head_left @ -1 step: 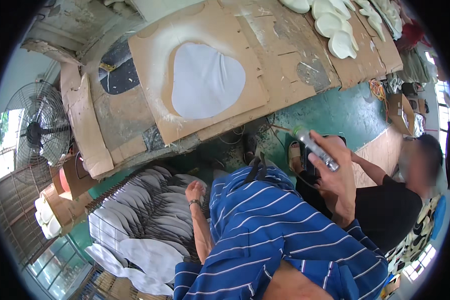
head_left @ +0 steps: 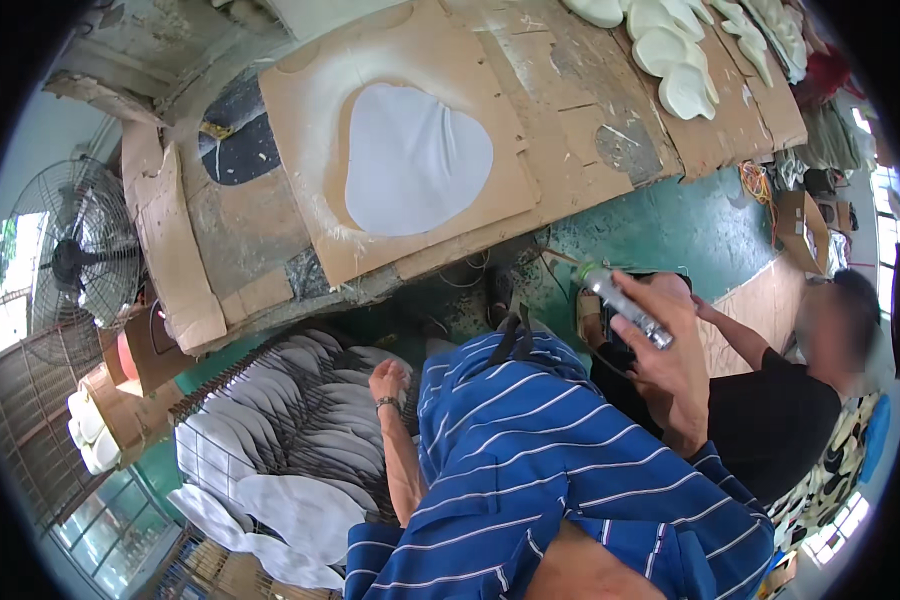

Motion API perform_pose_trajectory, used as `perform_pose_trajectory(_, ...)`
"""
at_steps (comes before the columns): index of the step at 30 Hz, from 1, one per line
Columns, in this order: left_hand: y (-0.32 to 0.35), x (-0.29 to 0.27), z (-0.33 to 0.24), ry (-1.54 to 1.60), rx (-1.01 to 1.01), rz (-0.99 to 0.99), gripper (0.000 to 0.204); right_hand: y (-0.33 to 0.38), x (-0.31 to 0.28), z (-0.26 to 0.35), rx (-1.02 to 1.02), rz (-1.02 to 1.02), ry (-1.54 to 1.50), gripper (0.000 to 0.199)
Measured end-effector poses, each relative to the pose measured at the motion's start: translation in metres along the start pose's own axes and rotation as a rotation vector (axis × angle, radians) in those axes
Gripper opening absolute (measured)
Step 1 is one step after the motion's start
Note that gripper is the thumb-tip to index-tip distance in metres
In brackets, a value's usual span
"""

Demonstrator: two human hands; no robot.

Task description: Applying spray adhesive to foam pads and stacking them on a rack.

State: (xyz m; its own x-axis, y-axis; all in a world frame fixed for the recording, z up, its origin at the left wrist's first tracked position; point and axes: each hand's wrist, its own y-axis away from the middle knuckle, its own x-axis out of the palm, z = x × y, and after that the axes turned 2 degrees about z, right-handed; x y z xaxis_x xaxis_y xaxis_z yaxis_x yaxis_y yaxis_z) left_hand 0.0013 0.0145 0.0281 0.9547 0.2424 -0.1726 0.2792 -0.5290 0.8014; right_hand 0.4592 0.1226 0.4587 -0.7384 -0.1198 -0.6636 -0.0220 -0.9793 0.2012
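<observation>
My right hand (head_left: 660, 335) is closed around a silver spray gun (head_left: 625, 305) with a green collar, held in the air past the table's near edge. The gun's front end points up and left. My left hand (head_left: 390, 380) hangs low beside a wire rack (head_left: 270, 390) of white pads, its fingers curled in and nothing showing in them. On the table, a white rounded sheet piece (head_left: 415, 160) with a few creases lies flat on a cardboard sheet (head_left: 315, 225). White overspray marks the cardboard around it.
Cream moulded pieces (head_left: 670, 65) lie at the table's far right. A seated person in black (head_left: 770, 430) is close on my right. A large fan (head_left: 75, 255) stands at left, near an open cardboard box (head_left: 150, 345). Larger white pads (head_left: 300, 515) rest at the rack's near end.
My right hand and the spray gun have dipped slightly toward me. My left hand and the white sheet piece stay where they were.
</observation>
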Motion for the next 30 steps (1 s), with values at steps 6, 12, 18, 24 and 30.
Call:
perform_pose_trajectory(6, -0.011, 0.005, -0.017, -0.047, 0.027, 0.014, 0.031, -0.013, 0.038, 0.024, -0.121, 0.140, -0.248, 0.058)
perform_pose_trajectory(12, 0.001, 0.000, -0.026, -0.073, 0.044, -0.006, 0.033, -0.041, 0.056, 0.025, -0.250, -0.072, -0.198, 0.056)
perform_pose_trajectory(18, 0.001, 0.004, -0.023, -0.039, 0.032, 0.023, 0.033, -0.048, 0.052, 0.017, -0.192, -0.236, -0.177, 0.050)
perform_pose_trajectory(24, -0.008, 0.006, -0.021, 0.092, 0.031, 0.051, 0.030, -0.031, 0.040, -0.003, -0.116, -0.281, -0.128, 0.050)
perform_pose_trajectory(30, -0.016, 0.016, -0.034, -0.037, -0.001, 0.062, 0.027, -0.012, 0.016, 0.005, -0.037, -0.208, -0.068, 0.052)
